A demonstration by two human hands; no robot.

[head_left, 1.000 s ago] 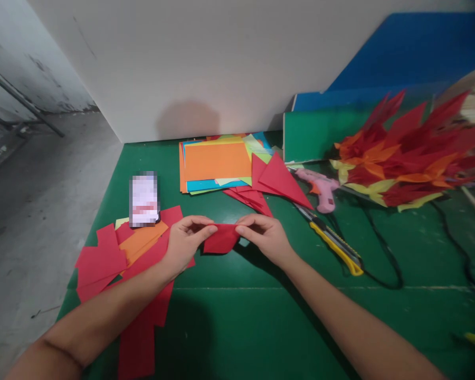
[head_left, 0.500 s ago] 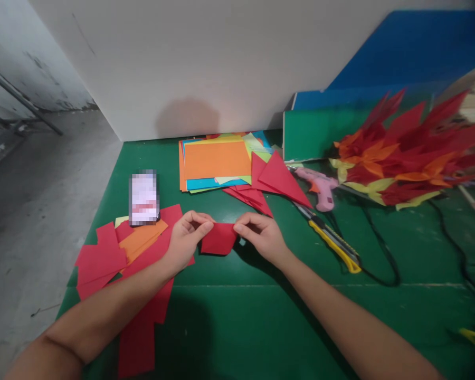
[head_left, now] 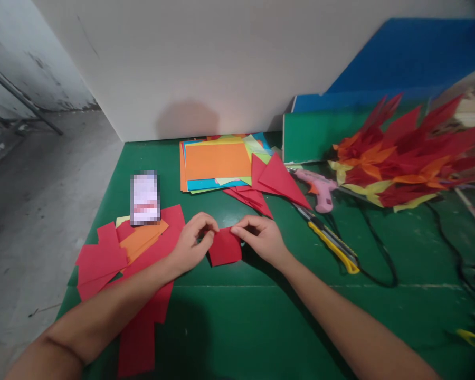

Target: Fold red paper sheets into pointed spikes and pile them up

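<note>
A small folded piece of red paper (head_left: 225,248) hangs just over the green table between my hands. Pinched at its upper right corner, it is held by the thumb and fingers of my right hand (head_left: 261,235). My left hand (head_left: 193,240) is at the paper's upper left edge, its fingers curled and the thumb a little apart from the index finger. The left fingertips are close to the edge or lightly touching it. Just left of that hand lie loose red paper pieces (head_left: 103,258) and orange paper strips (head_left: 142,240).
A phone (head_left: 145,198) with a blurred screen rests by the loose paper. Behind stand stacked coloured sheets (head_left: 217,161) and folded red triangles (head_left: 283,179). To the right are a pink glue gun (head_left: 320,187), a yellow utility knife (head_left: 334,245), a black cord (head_left: 388,264) and a red-orange paper flame cluster (head_left: 411,158).
The red paper has turned and shifted slightly right and down. My left thumb has come away from its corner, while my right hand keeps its pinch.
</note>
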